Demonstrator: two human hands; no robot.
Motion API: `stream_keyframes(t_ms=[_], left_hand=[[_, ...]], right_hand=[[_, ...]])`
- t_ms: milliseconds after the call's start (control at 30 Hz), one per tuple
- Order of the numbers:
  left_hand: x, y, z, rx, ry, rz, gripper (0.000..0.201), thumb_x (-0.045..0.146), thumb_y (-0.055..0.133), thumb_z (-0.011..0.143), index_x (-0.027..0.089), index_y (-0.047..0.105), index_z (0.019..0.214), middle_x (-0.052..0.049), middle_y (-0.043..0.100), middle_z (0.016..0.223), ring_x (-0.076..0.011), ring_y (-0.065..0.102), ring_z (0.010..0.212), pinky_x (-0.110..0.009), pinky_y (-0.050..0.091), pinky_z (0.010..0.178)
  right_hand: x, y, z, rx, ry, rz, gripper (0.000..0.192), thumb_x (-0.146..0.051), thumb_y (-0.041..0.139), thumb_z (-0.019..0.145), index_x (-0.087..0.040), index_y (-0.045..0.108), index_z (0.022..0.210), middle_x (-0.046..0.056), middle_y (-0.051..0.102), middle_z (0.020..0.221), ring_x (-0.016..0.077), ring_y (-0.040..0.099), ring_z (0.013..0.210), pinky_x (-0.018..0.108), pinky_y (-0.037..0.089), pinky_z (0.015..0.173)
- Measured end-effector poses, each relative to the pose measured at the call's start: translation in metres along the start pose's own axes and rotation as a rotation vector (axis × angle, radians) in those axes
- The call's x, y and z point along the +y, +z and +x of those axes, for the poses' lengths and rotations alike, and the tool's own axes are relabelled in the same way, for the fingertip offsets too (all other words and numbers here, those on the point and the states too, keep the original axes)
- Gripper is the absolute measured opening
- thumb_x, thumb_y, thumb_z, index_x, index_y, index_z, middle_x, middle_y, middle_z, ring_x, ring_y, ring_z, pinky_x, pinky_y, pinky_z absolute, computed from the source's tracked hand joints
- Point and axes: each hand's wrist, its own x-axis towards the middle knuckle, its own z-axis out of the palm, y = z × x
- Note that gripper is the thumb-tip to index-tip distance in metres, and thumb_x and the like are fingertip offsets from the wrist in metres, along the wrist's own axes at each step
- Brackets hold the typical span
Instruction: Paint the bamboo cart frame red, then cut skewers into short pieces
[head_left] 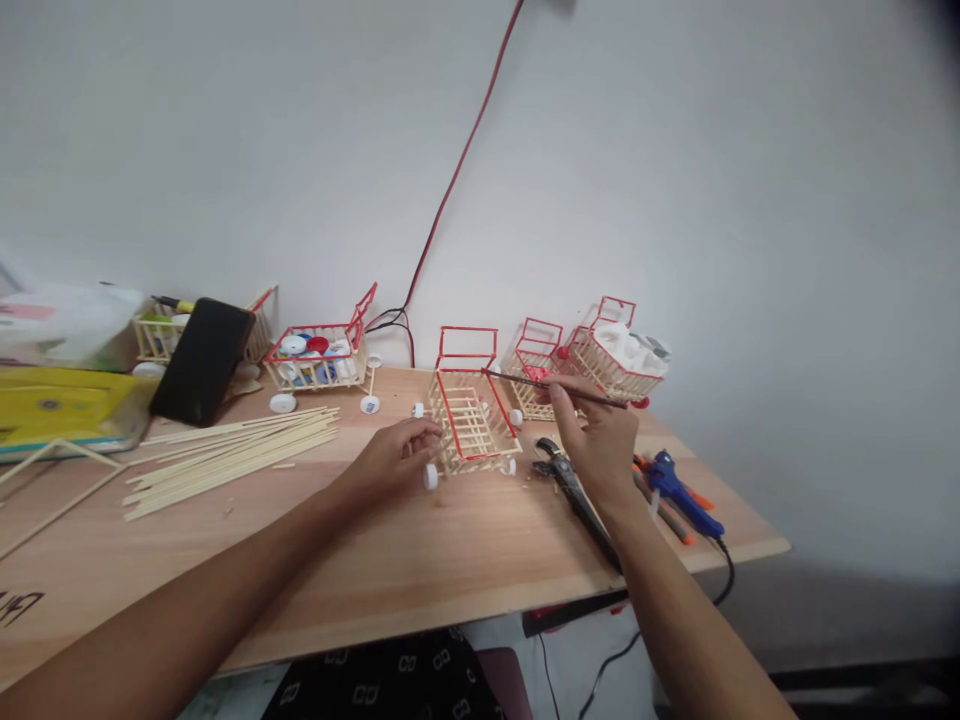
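A small toy shopping cart (474, 458), built of wooden sticks with red-painted rim and handle and white wheels, stands in front of me. My left hand (390, 452) is at its left side, its fingers closed on the stick frame. In my right hand (600, 432) is a thin dark paintbrush (529, 380), pinched between thumb and fingers. The brush tip reaches the red rim at the back of the cart, near the base of the handle. The exact contact of the bristles is too small to tell.
Other stick carts (319, 380) line the wall, some loaded with bottle caps. Bare sticks (232, 460) lie left, near a black phone (202, 360) and a yellow pack (64, 405). Black-handled cutters (577, 500) and a blue glue gun (682, 495) lie right, near the table edge.
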Motion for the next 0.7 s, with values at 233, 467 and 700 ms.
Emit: stream_keyframes(t_ms=[233,467,700], left_hand=[[0.003,-0.001,-0.001,-0.001,-0.009,-0.010,0.030,0.029,0.052,0.081,0.015,0.064,0.105,-0.002,0.061,0.079,-0.0133,0.050,0.065,-0.024,0.039,0.061],[-0.002,0.001,0.000,-0.001,0.006,-0.013,0.029,0.027,0.052,0.082,0.015,0.064,0.106,-0.003,0.063,0.084,-0.0136,0.051,0.068,-0.024,0.039,0.063],[-0.001,0.001,0.000,0.000,-0.003,-0.034,0.029,0.029,0.052,0.082,0.015,0.064,0.105,-0.002,0.062,0.082,-0.0144,0.052,0.069,-0.024,0.040,0.063]], right_hand=[[-0.011,-0.002,0.000,0.008,-0.027,0.007,0.018,-0.026,0.052,0.090,-0.020,0.069,0.092,0.004,0.074,0.084,0.0186,0.070,0.075,0.030,0.053,0.072],[-0.035,0.004,0.000,-0.028,-0.059,0.136,0.018,-0.024,0.052,0.090,-0.022,0.070,0.092,0.003,0.074,0.083,0.0179,0.070,0.078,0.032,0.054,0.078],[-0.029,0.014,-0.002,-0.009,-0.063,0.158,0.017,-0.020,0.053,0.089,-0.020,0.070,0.090,0.003,0.074,0.083,0.0173,0.070,0.079,0.030,0.053,0.077]])
